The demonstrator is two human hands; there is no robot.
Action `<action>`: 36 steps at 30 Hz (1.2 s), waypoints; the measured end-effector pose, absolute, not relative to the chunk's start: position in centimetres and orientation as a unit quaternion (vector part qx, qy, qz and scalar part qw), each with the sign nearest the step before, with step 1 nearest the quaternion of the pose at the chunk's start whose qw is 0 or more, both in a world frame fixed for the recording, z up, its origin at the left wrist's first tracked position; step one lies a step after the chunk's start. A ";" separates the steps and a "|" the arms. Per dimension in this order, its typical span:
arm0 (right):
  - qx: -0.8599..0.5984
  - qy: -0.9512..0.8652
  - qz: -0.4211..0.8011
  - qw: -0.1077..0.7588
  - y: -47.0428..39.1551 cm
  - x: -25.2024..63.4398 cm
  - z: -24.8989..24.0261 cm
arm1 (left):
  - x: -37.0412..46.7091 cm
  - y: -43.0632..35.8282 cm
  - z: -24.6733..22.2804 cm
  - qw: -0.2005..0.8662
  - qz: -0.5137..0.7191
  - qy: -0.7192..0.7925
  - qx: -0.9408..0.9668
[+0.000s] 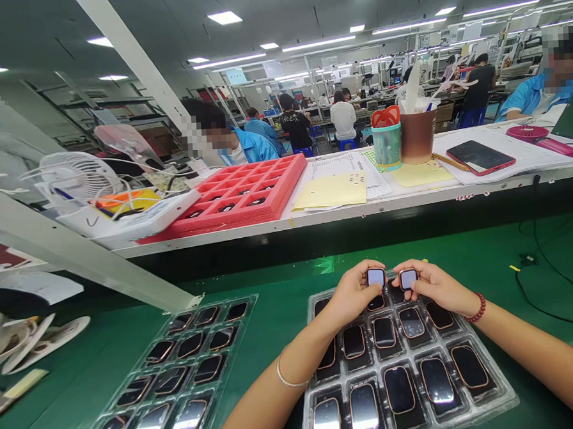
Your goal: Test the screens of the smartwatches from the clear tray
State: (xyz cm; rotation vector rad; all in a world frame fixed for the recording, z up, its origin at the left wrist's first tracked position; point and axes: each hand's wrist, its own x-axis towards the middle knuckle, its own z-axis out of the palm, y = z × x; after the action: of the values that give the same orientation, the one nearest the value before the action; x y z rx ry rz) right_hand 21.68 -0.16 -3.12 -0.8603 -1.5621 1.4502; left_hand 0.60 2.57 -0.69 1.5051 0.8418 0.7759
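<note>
My left hand [360, 290] is closed on a small smartwatch body [375, 277] with a lit, pale screen. Beside it, my right hand [437, 285] pinches a second smartwatch body [408, 279], its screen also lit. Both are held just above the far edge of a clear plastic tray [504, 400]. In that tray's pockets lie several dark-screened watch bodies with gold-coloured rims, such as this watch [399, 389]. The undersides of the two held watches are hidden by my fingers.
Another clear tray [227, 371] of watches lies left on the green mat. Behind, a white shelf [335, 219] carries a red foam tray [292, 188], papers, cups [387, 146] and a phone [480, 157]. A slanted white post [126, 274] stands left; a black cable [553, 306] lies right. People sit beyond.
</note>
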 end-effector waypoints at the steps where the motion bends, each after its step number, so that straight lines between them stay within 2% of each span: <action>1: -0.341 -0.621 0.576 0.409 -0.1 21.7 -3.1 | 0.6 2.5 -0.7 0.588 0.334 0.359 0.643; 23: -0.327 -0.611 0.591 0.413 -0.2 21.6 -3.1 | 0.7 2.6 -0.7 0.592 0.332 0.360 0.640; 31: -0.334 -0.616 0.587 0.406 -0.3 21.6 -2.8 | 0.6 2.5 -0.6 0.555 0.323 0.373 0.670; 36: -0.342 -0.616 0.584 0.403 -0.3 21.6 -2.8 | 0.6 2.4 -0.5 0.579 0.329 0.358 0.655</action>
State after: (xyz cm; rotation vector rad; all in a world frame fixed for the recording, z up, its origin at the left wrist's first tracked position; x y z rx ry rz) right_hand 21.61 -0.34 -2.78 -0.8637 -1.5560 1.4765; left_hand 0.62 2.36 -0.46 1.5321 0.8376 0.7685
